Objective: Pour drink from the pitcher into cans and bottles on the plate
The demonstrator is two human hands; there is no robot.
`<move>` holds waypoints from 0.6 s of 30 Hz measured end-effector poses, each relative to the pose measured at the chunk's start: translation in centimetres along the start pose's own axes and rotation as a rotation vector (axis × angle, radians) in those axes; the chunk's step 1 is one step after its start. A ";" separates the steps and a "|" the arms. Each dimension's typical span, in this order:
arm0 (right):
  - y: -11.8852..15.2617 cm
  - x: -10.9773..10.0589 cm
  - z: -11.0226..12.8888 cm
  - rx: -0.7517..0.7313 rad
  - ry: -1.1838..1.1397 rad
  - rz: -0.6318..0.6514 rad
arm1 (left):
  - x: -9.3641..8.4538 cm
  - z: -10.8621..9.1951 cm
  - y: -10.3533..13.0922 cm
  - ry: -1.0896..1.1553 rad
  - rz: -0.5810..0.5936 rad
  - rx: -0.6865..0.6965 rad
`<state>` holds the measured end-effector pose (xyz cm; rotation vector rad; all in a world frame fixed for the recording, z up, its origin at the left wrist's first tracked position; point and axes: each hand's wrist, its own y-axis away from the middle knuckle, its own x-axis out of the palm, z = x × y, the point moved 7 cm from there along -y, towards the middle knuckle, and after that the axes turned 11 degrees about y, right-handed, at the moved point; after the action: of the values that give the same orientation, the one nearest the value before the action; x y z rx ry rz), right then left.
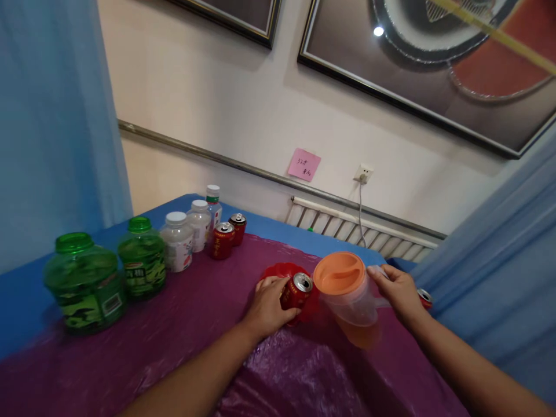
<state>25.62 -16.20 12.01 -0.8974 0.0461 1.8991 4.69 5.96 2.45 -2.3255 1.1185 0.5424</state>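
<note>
My left hand [269,307] is wrapped round a red drink can [296,291] with an open top, held over a red dish [282,270]. Close to its right is a clear plastic pitcher [356,313] with an orange lid [341,273] and amber liquid low inside. The pitcher leans, its lid toward the can. My right hand [397,289] grips the pitcher's handle at the upper end. Whether the can's base touches the dish cannot be made out.
Left on the purple-covered table [195,324] stand green jars [87,284], white-capped bottles [177,243] and red cans [223,241]. Another can [424,298] is partly behind my right wrist. Blue curtains [52,116] flank both sides; a radiator [347,226] lies behind.
</note>
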 end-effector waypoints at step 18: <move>3.9 3.2 -7.8 0.257 -0.753 -0.340 | -0.5 0.6 -0.4 0.011 -0.112 0.177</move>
<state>26.12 -18.86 3.16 0.0195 -0.2924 1.7446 4.66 6.83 2.33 -2.2240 0.9918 0.3742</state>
